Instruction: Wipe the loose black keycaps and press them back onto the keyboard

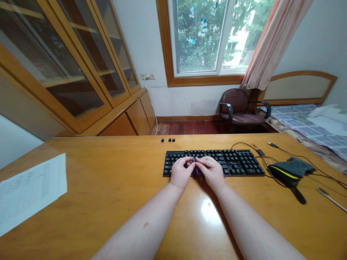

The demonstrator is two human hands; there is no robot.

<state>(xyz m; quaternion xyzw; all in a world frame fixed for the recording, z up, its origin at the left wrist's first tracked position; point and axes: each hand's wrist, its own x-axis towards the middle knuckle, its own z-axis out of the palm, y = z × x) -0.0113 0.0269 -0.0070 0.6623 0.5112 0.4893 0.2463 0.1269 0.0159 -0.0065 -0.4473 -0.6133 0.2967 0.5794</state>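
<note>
A black keyboard (230, 160) lies on the wooden desk. Over its left-middle keys, my left hand (181, 172) and my right hand (211, 170) meet at the fingertips. Pinched between them is a small dark piece (194, 159) that looks like a keycap; the fingers cover most of it. Something purple (198, 172) shows below the fingers and under my right hand, its kind hidden. Beyond the keyboard's back edge sit a loose keycap (162, 140) and a close pair of keycaps (171, 139).
To the right lie a grey cloth item with a yellow stripe (288, 171), black cables (295, 153), a USB plug (272, 144) and a thin white-handled brush (332, 199). Printed paper (34, 191) rests at the left. A chair (238, 108) stands behind the desk.
</note>
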